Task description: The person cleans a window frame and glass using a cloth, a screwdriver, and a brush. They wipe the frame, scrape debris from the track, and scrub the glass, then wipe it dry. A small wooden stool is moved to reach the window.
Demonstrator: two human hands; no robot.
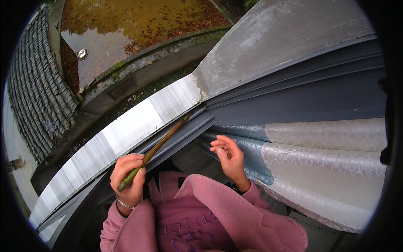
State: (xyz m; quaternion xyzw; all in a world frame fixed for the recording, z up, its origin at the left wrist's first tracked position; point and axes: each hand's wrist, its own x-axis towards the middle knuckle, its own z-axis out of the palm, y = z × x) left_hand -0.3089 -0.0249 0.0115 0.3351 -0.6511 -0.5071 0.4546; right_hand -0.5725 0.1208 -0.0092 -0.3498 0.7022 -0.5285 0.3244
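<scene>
My left hand [129, 176] is wrapped round a slim stick [166, 137], green at the near end and brown along its length, perhaps bamboo. The stick slants up and to the right, and its far tip reaches the corner of the dark grey window track [184, 133]. Whether the tip touches the metal I cannot tell. My right hand [230, 158] is raised off to the right of the stick, between the track and the curtain. Its fingers are loosely bent, apart from the thumb, and nothing shows in them.
A white tiled sill [133, 122] runs along outside the track. A grey wall [277, 42] and dark window frame [302, 98] rise at the right, above a blue and cream patterned curtain [319, 164]. Outside lie a tiled roof [40, 84] and a leaf-strewn wet surface [138, 21].
</scene>
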